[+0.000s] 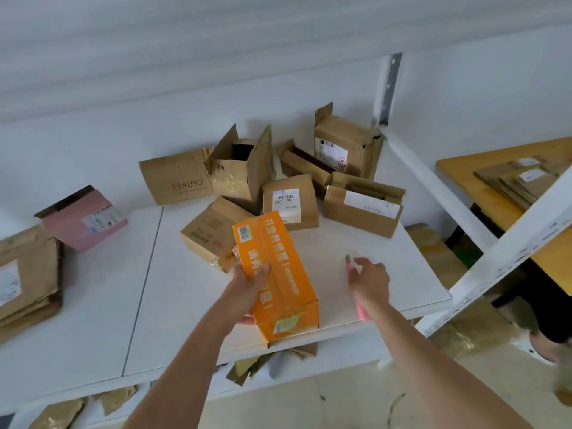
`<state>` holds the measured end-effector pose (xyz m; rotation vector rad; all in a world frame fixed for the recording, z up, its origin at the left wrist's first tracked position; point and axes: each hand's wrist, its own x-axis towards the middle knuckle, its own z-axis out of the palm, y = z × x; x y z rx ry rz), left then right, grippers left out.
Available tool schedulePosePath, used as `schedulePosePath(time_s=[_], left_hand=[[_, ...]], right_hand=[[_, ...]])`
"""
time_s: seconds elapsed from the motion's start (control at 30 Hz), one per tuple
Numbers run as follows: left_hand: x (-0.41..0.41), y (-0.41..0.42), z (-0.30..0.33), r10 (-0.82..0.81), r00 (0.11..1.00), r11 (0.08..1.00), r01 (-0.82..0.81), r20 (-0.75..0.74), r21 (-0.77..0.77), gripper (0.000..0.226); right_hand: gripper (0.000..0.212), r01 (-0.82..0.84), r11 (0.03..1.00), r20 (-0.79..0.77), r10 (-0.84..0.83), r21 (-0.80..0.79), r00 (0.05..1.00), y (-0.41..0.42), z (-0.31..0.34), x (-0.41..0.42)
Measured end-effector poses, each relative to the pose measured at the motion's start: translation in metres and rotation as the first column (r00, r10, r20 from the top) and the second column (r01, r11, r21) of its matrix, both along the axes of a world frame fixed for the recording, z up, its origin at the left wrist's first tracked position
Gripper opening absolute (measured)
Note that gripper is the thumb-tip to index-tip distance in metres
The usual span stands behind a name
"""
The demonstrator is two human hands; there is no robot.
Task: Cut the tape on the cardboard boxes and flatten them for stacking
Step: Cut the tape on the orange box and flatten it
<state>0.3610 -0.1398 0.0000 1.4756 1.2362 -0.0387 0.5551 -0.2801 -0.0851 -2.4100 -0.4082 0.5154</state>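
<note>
A white worktop [123, 305] carries a far cluster of brown cardboard boxes [291, 199], several with flaps already standing open, and a pile of flattened cardboard [28, 274] at the left edge beside a pink box [83, 218]. Near the middle, an orange box [278, 280] lies lengthwise, its near end at the worktop's front edge, still closed and printed with white characters. The left hand [247, 289] grips its left side, thumb curled over the top face. It looks light and fairly stiff, though the thin walls would likely dent under a hard squeeze; holding it by the long edges, clear of the centre seam, should leave the tape free for a blade. To the right, the right hand [370, 278] hovers just above the worktop, fingers loosely spread over a pink cutter [360, 308]; whether they touch it is hard to tell, since the hand hides most of it.
</note>
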Motion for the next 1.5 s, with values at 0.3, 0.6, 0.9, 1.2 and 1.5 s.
schedulePosePath(time_s=[0.3, 0.6, 0.9, 1.2, 1.5], left_hand=[[0.004, 0.007, 0.000, -0.044, 0.997, 0.999, 0.042, -0.070, -0.028, 0.068], [0.003, 0.029, 0.008, 0.005, 0.999, 0.990, -0.010, -0.038, -0.140, 0.075], [0.011, 0.039, 0.001, 0.138, 0.988, 0.962, -0.116, 0.074, -0.245, 0.076], [0.011, 0.047, -0.003, 0.182, 0.976, 0.954, -0.145, 0.123, -0.261, 0.058], [0.008, 0.048, -0.002, 0.208, 0.970, 0.938, -0.161, 0.129, -0.306, 0.065]], right_hand=[[0.020, 0.001, 1.000, -0.016, -0.001, 0.001, 1.000, 0.002, -0.020, 0.004], [0.035, 0.000, 0.770, -0.259, 0.215, 0.638, 0.941, 0.052, 0.090, -0.009], [0.034, -0.174, 0.656, -0.111, 0.370, 0.735, 0.922, 0.105, 0.099, -0.056], [0.011, -0.194, 0.723, -0.016, 0.274, 0.663, 0.962, 0.120, 0.081, -0.047], [0.007, -0.382, 0.726, 0.208, 0.322, 0.572, 0.924, 0.125, 0.080, -0.049]])
